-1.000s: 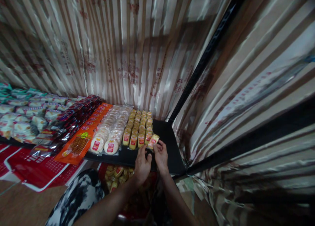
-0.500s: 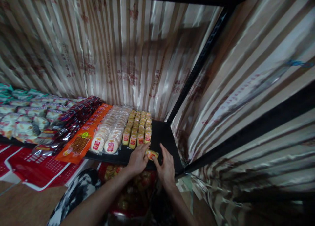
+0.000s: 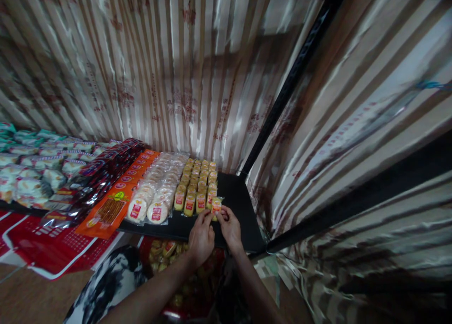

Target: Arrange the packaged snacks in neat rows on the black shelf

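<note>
My left hand and my right hand meet at the front edge of a black shelf. Both pinch one small yellow snack packet with a red label, held upright at the front right end of the rows of like yellow packets. The fingers of both hands are closed on it.
Left of the yellow rows lie round white cake packs, an orange packet row, dark red packets and green-white packs. A bag of more yellow snacks sits below the shelf. Striped plastic sheeting backs the shelf; a black post stands right.
The packet, low and flat at the shelf's front edge half a second ago, has been raised and moved back against the front of the yellow rows, with both hands following.
</note>
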Tool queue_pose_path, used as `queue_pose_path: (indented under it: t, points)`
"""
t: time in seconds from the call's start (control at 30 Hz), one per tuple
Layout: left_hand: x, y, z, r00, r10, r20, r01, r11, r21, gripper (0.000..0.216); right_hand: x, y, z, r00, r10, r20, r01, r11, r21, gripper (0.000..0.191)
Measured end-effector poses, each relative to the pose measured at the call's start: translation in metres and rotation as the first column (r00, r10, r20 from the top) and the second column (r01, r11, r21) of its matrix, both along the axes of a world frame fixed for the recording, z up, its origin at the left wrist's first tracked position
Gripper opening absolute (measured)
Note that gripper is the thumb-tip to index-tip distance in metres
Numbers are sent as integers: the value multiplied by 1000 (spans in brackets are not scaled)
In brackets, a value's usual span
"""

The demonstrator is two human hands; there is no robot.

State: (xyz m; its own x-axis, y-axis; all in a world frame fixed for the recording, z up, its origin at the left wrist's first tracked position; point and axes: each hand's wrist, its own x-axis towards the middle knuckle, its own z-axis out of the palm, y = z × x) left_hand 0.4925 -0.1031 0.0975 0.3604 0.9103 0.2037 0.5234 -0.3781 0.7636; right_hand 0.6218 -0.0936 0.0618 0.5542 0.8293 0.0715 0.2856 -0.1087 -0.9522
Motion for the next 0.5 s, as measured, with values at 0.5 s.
queue_pose_path:
  t: [0.5]
  points:
    - [-8,10,-35,999,-42,20,41,998,38,46,-17,11,1,950,36,311,-13,997,-76,36]
